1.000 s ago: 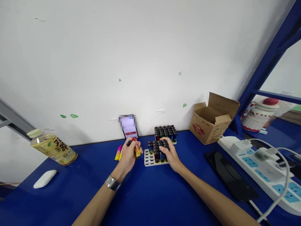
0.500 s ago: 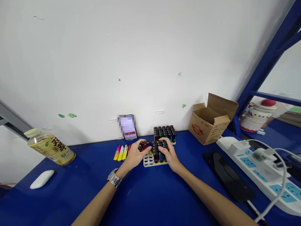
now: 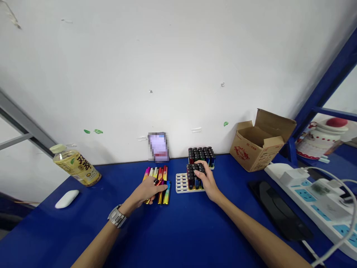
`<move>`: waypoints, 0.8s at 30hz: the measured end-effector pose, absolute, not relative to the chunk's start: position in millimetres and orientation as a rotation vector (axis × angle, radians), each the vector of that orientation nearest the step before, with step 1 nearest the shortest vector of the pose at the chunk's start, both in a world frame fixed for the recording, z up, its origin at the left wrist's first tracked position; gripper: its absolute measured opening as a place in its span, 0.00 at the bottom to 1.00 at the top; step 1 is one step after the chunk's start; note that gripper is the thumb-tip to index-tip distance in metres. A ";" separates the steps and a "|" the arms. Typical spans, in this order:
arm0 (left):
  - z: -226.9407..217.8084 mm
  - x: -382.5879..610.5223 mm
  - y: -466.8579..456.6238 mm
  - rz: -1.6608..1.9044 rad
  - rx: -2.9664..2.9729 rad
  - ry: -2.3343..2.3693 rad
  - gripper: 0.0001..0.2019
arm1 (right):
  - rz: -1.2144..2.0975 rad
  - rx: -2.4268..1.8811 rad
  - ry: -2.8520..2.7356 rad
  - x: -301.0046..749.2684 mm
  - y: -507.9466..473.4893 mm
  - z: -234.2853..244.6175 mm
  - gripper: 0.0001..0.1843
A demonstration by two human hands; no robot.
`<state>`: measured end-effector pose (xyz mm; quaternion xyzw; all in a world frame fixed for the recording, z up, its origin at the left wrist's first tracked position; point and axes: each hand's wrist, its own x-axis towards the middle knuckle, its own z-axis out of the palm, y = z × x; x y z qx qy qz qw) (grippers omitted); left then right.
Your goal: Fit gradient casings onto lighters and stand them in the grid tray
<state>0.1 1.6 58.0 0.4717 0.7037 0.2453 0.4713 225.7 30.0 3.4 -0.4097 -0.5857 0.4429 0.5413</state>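
A white tray (image 3: 181,183) with rows of holes holds upright black-topped lighters (image 3: 192,178) in its right part; holes at its left show bare. My right hand (image 3: 208,181) is closed around the right side of these lighters, thumb across their tops. To the left, my left hand (image 3: 146,191), with a metal watch on the wrist, bends over coloured lighters lying on the table. Its thumb and fingers are around a few lighters (image 3: 159,182), partly hidden by the hand. A blue-yellow lighter (image 3: 167,192) lies beside its fingertips, and a row of lighters (image 3: 165,172) lies behind.
Behind the front tray stands a second group of upright lighters (image 3: 206,149). A phone (image 3: 158,147) leans on the wall. At right are an open carton (image 3: 251,149), a black phone (image 3: 279,208) and a power strip (image 3: 306,197); at left, a bottle (image 3: 76,165) and a white mouse (image 3: 67,199).
My left hand has carried lighters from the tray leftward and down to the lighters on the table. More lighters now lie there. My right hand stays on the lighters in the tray.
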 end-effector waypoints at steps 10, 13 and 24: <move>33.5 -27.2 -1.1 0.758 1.641 1.911 0.18 | 1.030 -0.979 -1.381 225.7 29.9 2.1 0.14; 30.4 -30.0 -4.3 0.710 1.677 1.943 0.17 | 1.028 -0.979 -1.380 225.7 29.5 2.9 0.14; 40.9 -41.2 -12.2 0.031 2.081 2.179 0.13 | 1.055 -0.963 -1.368 225.8 31.2 -1.7 0.14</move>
